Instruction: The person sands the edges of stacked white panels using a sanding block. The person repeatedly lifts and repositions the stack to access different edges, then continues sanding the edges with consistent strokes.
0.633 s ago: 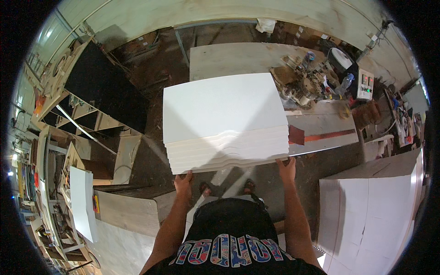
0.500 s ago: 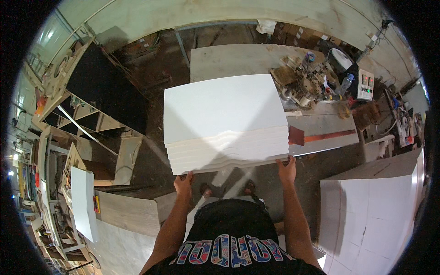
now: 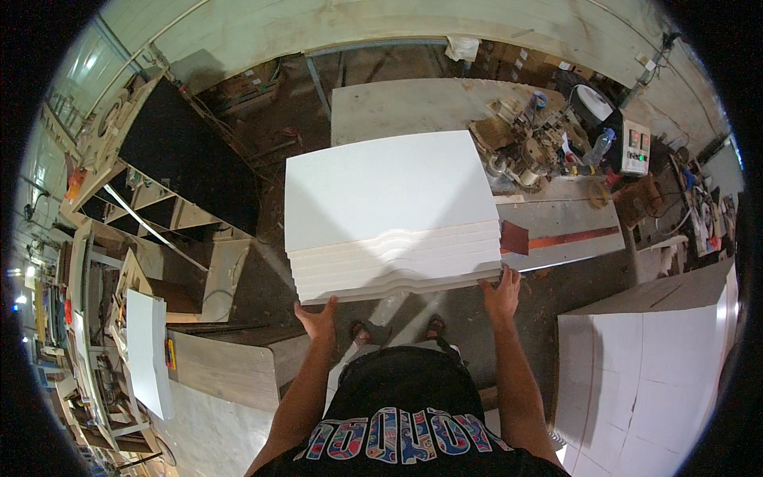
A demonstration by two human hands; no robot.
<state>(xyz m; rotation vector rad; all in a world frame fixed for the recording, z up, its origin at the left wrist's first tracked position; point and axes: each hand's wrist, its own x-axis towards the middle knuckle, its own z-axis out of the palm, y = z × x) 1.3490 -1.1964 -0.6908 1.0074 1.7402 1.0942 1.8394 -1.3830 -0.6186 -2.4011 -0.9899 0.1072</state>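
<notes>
A stack of several white panels [image 3: 385,187] stands before me, each with a wavy near edge. The panels lie stepped, and the lower ones reach closer to me. My left hand [image 3: 318,319] is at the near left corner of the lowest panel, its thumb on the front edge and its fingers spread toward the side. At the near right corner is my right hand [image 3: 501,297], with its thumb at the front edge and fingers apart along the side. Both hands appear to touch the corners from outside. What holds the stack up is hidden beneath it.
Behind the stack, a grey table [image 3: 405,107] bears a dusty machine [image 3: 528,147], a plastic bottle [image 3: 602,145] and a control box [image 3: 634,148]. At right stands a big white block-like stack [image 3: 612,381]. Wooden frames [image 3: 159,207] and a white panel [image 3: 147,354] are at left.
Both hands have shifted outward around the near corners, and their fingers have spread wider. The lower panels' near edges look more closely aligned. The stack has otherwise hardly moved.
</notes>
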